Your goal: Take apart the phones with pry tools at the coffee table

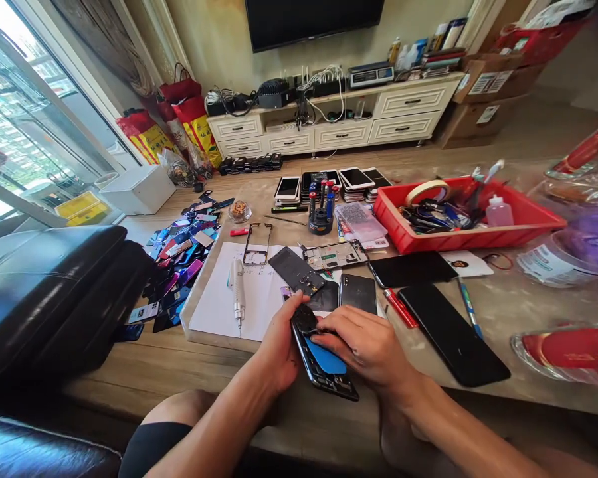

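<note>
My left hand (pixel 282 342) grips the side of an opened phone (pixel 319 375), tilted above the table's front edge. A blue panel (pixel 329 358) covers part of its bared inside, with a round dark part (pixel 305 318) near its top. My right hand (pixel 363 342) is closed over the phone, thumb and fingers pinched close to the round part; what lies between them is hidden. Just beyond my hands are a dark phone back panel (pixel 295 269) and a black phone (pixel 357 294). An electric screwdriver (pixel 238 292) lies on white paper (pixel 206 302) to the left.
Near the back stand a screwdriver holder (pixel 321 222) and stacked phones (pixel 356 179). A red bin (pixel 471 236) of tools sits at the right, with large black phones (pixel 453 335) before it. A bare phone frame (pixel 258 245) lies left; many phone panels (pixel 187 249) cover the floor.
</note>
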`<state>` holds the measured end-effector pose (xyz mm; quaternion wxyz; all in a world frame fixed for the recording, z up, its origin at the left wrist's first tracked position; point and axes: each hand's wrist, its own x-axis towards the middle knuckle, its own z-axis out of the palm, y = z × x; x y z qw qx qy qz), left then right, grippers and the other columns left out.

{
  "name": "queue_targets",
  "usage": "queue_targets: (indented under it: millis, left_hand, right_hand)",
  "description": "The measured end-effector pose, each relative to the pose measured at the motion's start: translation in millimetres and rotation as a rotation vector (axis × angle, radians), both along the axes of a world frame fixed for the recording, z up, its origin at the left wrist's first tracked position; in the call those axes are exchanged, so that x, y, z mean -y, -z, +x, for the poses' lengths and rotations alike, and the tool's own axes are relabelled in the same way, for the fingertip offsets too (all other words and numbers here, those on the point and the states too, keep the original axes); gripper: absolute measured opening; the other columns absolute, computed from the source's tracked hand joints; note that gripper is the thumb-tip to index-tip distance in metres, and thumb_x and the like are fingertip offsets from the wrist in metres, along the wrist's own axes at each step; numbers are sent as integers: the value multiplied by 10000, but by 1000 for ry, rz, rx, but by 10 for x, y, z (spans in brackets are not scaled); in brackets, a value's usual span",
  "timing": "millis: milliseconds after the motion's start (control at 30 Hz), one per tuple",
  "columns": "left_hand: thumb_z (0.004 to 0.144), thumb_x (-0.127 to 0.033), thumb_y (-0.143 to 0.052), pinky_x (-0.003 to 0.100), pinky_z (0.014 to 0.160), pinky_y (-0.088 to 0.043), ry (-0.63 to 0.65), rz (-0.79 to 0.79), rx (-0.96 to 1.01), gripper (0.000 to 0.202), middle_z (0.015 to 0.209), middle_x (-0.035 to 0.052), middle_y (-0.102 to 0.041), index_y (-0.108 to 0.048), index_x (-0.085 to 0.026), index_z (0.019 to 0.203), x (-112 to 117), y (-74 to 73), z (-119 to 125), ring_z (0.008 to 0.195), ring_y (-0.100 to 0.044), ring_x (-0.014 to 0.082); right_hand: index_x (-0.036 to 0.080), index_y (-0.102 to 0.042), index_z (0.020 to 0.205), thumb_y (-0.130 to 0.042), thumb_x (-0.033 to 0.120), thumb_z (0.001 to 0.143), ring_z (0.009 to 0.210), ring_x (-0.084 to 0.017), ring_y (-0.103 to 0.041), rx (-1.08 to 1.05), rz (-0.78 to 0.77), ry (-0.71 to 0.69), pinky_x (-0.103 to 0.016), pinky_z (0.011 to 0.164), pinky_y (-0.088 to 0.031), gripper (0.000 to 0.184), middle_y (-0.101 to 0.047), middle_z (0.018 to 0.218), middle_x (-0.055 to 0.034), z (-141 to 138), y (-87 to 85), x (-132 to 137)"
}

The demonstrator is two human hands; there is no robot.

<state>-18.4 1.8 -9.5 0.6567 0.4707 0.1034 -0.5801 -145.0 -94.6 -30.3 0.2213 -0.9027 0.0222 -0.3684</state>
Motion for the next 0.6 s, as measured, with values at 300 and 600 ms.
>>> queue_targets:
  millis: [300, 600]
  left_hand:
    - [792, -620, -748, 285, 662, -509, -9, -54, 18, 465, 783, 15, -659, -604, -219, 977, -83, 67, -24, 663, -632, 176]
    - [858, -663, -653, 291, 660, -560, 122, -88, -43, 509, 819, 22, -649, -621, -227, 1118, -123, 46, -67, 656, -639, 160]
  right_hand:
    - [210, -575, 1214, -619, 282, 1008, 1005, -196, -670, -141, 243, -153, -304, 851, -546, 223, -681, 1094, -66, -132, -15, -40]
    - [213, -742, 1049, -572, 255, 1024, 840, -155, -663, -16, 419, -143, -265, 727, -533, 177, -685, 927, -40, -116, -150, -124]
